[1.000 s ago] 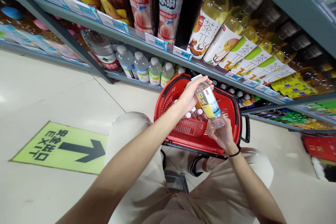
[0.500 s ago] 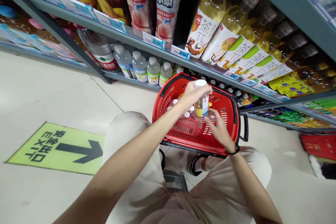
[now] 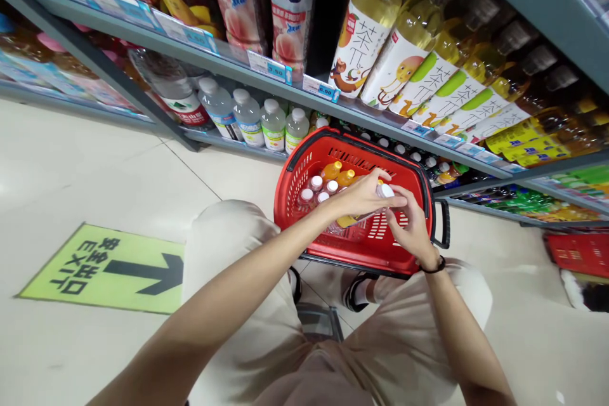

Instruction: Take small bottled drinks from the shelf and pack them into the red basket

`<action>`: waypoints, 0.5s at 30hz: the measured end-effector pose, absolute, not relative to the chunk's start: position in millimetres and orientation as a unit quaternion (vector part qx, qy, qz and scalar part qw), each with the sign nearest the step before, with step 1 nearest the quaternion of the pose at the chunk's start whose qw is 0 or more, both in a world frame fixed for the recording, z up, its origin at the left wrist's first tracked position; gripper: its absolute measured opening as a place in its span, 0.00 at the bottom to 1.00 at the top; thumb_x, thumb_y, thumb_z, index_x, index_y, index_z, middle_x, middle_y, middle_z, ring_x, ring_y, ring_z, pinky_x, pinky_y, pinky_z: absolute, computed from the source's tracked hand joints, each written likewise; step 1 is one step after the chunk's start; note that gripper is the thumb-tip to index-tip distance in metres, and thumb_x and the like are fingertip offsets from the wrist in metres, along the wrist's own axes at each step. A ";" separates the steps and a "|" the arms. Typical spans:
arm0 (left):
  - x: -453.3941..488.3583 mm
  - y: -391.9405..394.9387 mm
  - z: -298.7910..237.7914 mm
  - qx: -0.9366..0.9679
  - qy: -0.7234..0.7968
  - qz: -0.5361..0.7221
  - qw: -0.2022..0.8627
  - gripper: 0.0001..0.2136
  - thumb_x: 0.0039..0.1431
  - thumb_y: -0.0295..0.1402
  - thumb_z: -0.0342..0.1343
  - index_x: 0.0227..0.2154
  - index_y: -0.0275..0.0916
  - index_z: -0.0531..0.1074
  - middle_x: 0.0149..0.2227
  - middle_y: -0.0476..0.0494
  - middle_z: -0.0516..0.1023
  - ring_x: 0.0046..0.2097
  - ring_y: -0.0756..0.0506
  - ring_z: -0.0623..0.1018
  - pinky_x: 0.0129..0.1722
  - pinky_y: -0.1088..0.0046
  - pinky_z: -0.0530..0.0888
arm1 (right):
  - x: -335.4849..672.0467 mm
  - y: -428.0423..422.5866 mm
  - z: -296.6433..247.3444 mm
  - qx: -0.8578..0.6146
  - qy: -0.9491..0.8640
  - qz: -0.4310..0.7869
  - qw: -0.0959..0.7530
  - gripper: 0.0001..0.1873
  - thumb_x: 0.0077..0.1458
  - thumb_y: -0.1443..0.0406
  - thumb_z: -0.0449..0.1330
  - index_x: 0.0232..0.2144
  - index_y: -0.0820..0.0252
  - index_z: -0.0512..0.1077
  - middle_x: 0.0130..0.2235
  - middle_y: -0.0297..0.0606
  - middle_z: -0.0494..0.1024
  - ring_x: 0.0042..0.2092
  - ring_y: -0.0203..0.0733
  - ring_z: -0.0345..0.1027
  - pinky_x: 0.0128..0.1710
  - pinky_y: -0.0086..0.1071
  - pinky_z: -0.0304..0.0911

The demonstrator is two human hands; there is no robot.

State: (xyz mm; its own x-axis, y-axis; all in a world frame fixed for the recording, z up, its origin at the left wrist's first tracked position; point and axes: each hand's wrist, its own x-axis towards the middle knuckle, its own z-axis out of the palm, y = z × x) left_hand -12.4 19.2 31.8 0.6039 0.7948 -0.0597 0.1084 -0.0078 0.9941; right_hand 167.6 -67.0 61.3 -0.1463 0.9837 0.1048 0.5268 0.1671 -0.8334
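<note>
A soda bottle [image 3: 353, 219] with a white cap lies tilted over the red shopping basket [image 3: 311, 147], its cap end to the right. My left hand [image 3: 362, 194] is closed round its upper part and covers much of the label. At the cap end, my right hand [image 3: 412, 228], with a dark band on the wrist, has its fingers curled against the bottle. Below and left of my left hand, several white-capped bottles [image 3: 316, 183] stand in the basket. Behind them are orange drink bottles [image 3: 332, 170], partly hidden by my hand.
Shelves [image 3: 228, 63] of drinks rise right behind the basket, with tea bottles [image 3: 366, 32] on the upper level and small clear bottles [image 3: 247, 115] below. My knees flank the basket. A yellow-green exit sign [image 3: 104, 269] is on the floor at left; a red box [image 3: 578, 255] stands at right.
The soda bottle has gone from upright to tilted, its cap swinging right and down. My right hand has shifted from the bottle's base to its cap end. More of the basket's bottles show.
</note>
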 end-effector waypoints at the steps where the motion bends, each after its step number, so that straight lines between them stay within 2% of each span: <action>1: -12.3 18.6 30.0 0.665 0.346 0.262 0.608 0.31 0.59 0.53 0.63 0.56 0.37 0.67 0.43 0.40 0.79 0.42 0.42 0.78 0.37 0.71 0.69 | 169.4 -67.1 64.4 -0.552 -0.690 0.337 0.324 0.26 0.67 0.62 0.61 0.65 0.56 0.66 0.54 0.47 0.75 0.52 0.51 0.73 0.52 0.44 0.71; 3: -13.0 17.7 27.2 0.689 0.342 0.226 0.598 0.33 0.59 0.55 0.62 0.58 0.36 0.66 0.46 0.37 0.79 0.47 0.39 0.79 0.41 0.69 0.70 | 172.3 -66.6 68.9 -0.554 -0.702 0.351 0.276 0.28 0.66 0.60 0.63 0.65 0.55 0.66 0.53 0.46 0.77 0.48 0.50 0.74 0.50 0.44 0.71; 7: -16.0 15.9 22.8 0.703 0.332 0.198 0.596 0.34 0.57 0.55 0.64 0.58 0.37 0.67 0.52 0.35 0.78 0.54 0.36 0.78 0.47 0.67 0.71 | 175.5 -64.0 67.0 -0.557 -0.713 0.373 0.205 0.29 0.64 0.60 0.66 0.64 0.53 0.66 0.54 0.44 0.78 0.50 0.51 0.74 0.52 0.42 0.69; 11: -17.2 14.0 18.5 0.717 0.326 0.127 0.603 0.30 0.54 0.54 0.66 0.52 0.38 0.72 0.49 0.37 0.80 0.48 0.38 0.80 0.42 0.68 0.71 | 179.4 -63.7 56.5 -0.548 -0.733 0.366 0.170 0.23 0.65 0.62 0.64 0.60 0.54 0.67 0.44 0.40 0.79 0.40 0.45 0.74 0.43 0.36 0.68; 15: -15.0 13.8 19.3 0.738 0.258 0.107 0.614 0.23 0.49 0.49 0.70 0.42 0.39 0.75 0.41 0.43 0.81 0.42 0.41 0.79 0.39 0.71 0.70 | 178.6 -69.0 50.4 -0.532 -0.750 0.367 0.138 0.21 0.64 0.65 0.62 0.57 0.56 0.67 0.41 0.39 0.78 0.36 0.44 0.72 0.38 0.34 0.65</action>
State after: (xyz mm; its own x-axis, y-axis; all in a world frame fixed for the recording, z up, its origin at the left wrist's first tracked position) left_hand -15.0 13.8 19.3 0.8434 0.5133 -0.1591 0.2492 -0.1113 0.9620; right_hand 178.6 -69.0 50.4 -0.3957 0.8998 -0.1839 0.6974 0.1641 -0.6976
